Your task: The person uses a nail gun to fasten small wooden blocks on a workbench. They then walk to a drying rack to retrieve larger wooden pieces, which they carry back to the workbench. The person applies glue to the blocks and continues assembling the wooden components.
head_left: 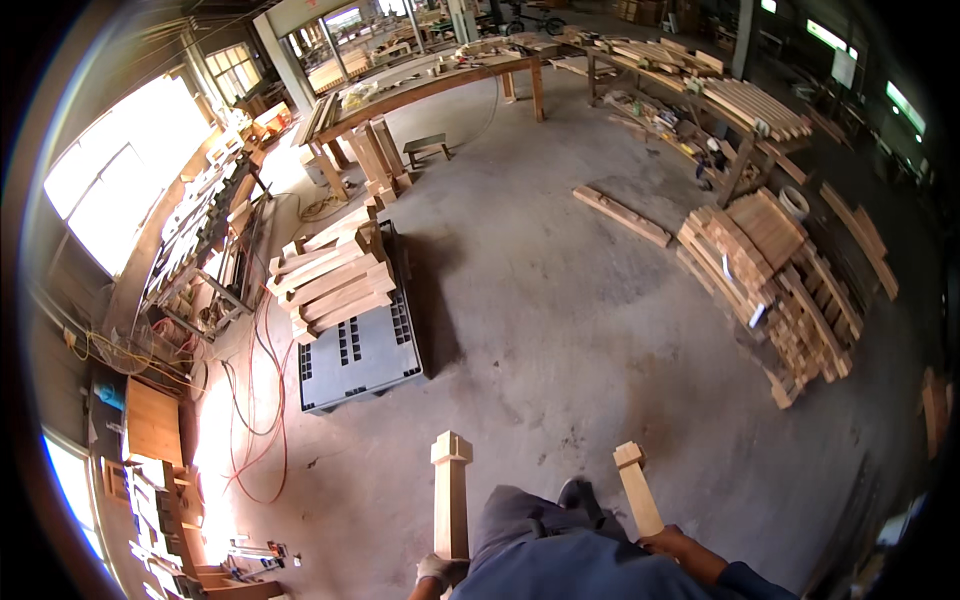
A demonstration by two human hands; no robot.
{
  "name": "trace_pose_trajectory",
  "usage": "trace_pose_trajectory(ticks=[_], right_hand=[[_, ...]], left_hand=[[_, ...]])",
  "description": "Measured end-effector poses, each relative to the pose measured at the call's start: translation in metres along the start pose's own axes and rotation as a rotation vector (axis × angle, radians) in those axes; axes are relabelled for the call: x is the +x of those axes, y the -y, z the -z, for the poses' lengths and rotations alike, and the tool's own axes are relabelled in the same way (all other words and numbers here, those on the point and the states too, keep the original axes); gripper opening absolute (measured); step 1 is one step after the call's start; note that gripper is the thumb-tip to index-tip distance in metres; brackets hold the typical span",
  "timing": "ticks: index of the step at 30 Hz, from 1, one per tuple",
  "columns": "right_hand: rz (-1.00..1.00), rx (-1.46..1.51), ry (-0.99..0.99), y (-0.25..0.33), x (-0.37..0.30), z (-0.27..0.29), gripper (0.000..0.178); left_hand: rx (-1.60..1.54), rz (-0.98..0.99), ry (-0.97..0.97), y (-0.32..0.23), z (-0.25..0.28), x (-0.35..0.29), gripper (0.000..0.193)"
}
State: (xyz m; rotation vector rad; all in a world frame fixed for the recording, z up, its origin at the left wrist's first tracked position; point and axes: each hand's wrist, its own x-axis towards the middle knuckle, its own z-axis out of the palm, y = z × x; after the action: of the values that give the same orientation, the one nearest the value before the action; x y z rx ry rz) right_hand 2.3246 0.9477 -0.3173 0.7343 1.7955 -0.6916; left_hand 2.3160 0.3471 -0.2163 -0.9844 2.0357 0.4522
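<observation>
My left hand (pixel 441 570) is closed around the lower end of a pale wooden post (pixel 451 505) with a wider, block-like head, held on my left side. On my right side, a similar wooden post (pixel 640 495) leans outward, its lower end gripped in my right hand (pixel 674 545). Part of each hand is cut off or turned away from view. Ahead to the left, several posts of the same kind (pixel 335 275) lie stacked on a grey plastic pallet box (pixel 360 370).
Red hoses (pixel 275 440) trail over the floor at left. A long workbench (pixel 430 90) stands ahead with upright posts (pixel 380 160) beside it and a small stool (pixel 427 147). A single beam (pixel 622 216) lies mid-floor, near a large lumber stack (pixel 765 270) at right.
</observation>
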Motion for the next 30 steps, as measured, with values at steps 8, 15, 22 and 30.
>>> trace_pose_trajectory(ticks=[8,15,22,30], right_hand=[[-0.004,-0.011,-0.235,0.174,0.052,0.187,0.106],[0.105,0.401,-0.174,0.288,0.039,0.246,0.099],[-0.041,0.451,-0.131,0.401,0.116,0.317,0.082],[0.082,0.366,-0.193,0.491,0.267,0.414,0.077]], left_hand=[[0.064,-0.001,0.122,-0.118,-0.016,0.097,0.095],[0.062,-0.046,0.183,-0.264,0.085,0.175,0.093],[0.027,0.02,0.089,-0.445,0.277,0.241,0.1],[-0.042,-0.065,-0.073,-0.635,0.406,0.292,0.085]])
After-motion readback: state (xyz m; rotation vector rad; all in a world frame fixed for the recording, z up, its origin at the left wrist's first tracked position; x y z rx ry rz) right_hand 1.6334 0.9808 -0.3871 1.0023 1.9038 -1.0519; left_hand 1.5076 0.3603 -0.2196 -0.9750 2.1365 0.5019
